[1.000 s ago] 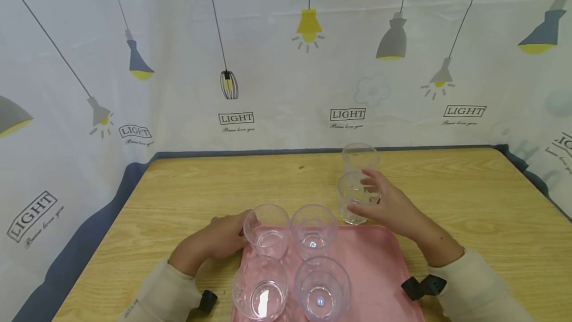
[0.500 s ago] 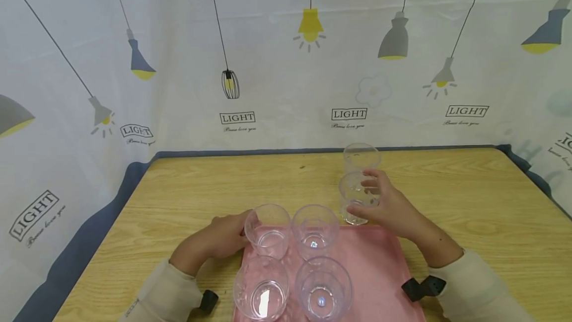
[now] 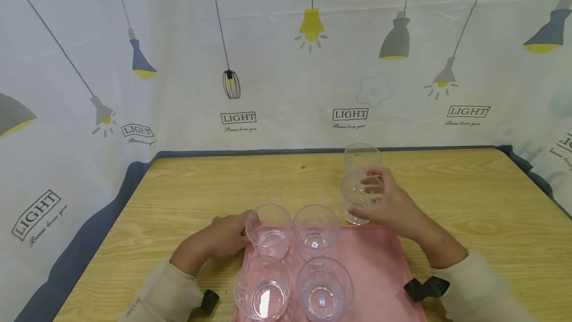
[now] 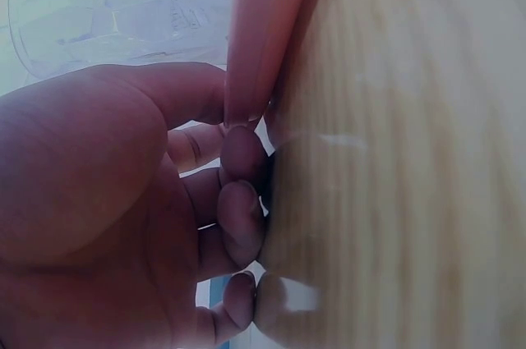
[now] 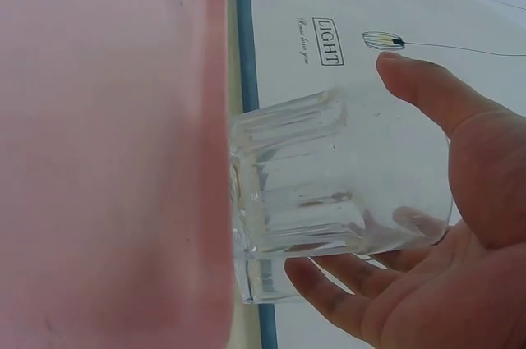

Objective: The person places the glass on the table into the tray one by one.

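My left hand (image 3: 230, 235) grips the left edge of a pink tray (image 3: 375, 262), thumb on the rim and fingers curled at its outer side in the left wrist view. Behind the tray my right hand (image 3: 393, 207) curves round a clear plastic cup (image 5: 304, 176), the thumb (image 5: 427, 86) on one side and the fingers on the other. This cup stands upright on the table just past the tray's far edge. On the tray's left half stand several more clear cups, among them a far-left cup (image 3: 268, 247) and a near-right cup (image 3: 324, 287).
One more clear cup (image 3: 362, 155) stands behind the held one, near the table's back edge. The wooden table (image 3: 214, 178) backs onto a white curtain (image 3: 277, 53) printed with lamps. Black wrist cameras (image 3: 426, 288) sit by the sleeves.
My right fingers and thumb have closed in round the cup behind the tray, which has shifted slightly right. My left hand stays on the tray edge.
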The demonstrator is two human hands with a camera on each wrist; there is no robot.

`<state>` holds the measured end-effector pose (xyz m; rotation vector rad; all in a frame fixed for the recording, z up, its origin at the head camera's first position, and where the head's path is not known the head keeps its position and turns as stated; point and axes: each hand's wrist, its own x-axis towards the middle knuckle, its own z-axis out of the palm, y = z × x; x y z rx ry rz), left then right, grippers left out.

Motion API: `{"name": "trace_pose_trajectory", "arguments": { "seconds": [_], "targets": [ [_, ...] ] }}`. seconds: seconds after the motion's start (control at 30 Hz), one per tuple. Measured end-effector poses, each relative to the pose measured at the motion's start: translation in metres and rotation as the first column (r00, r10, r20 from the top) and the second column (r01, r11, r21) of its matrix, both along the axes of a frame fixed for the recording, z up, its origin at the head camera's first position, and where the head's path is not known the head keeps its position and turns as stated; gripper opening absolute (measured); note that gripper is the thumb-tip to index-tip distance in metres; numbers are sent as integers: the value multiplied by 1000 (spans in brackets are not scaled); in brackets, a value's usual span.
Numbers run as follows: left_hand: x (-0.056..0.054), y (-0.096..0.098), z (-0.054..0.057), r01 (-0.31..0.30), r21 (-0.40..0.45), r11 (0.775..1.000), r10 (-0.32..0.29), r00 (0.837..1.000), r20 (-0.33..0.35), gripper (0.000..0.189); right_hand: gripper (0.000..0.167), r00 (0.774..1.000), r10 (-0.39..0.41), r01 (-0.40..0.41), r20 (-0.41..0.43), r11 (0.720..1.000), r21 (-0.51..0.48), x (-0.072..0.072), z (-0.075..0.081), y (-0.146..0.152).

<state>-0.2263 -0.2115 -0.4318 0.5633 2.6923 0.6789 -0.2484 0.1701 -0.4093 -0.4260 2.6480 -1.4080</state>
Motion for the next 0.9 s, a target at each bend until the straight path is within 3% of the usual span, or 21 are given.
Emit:
{"name": "trace_pose_trajectory", "arguments": {
  "seconds": [0.4,0.9],
  "targets": [
    [1,1,1,6,-4,1000,-6,1000,-7,16,93,999,35,-34,-28,999,26,3,14,5],
    [0,1,1,11,-9,1000,-11,1000,-14,15,86,971,236,-235,-36,971,38,9,20,9]
  ]
}}
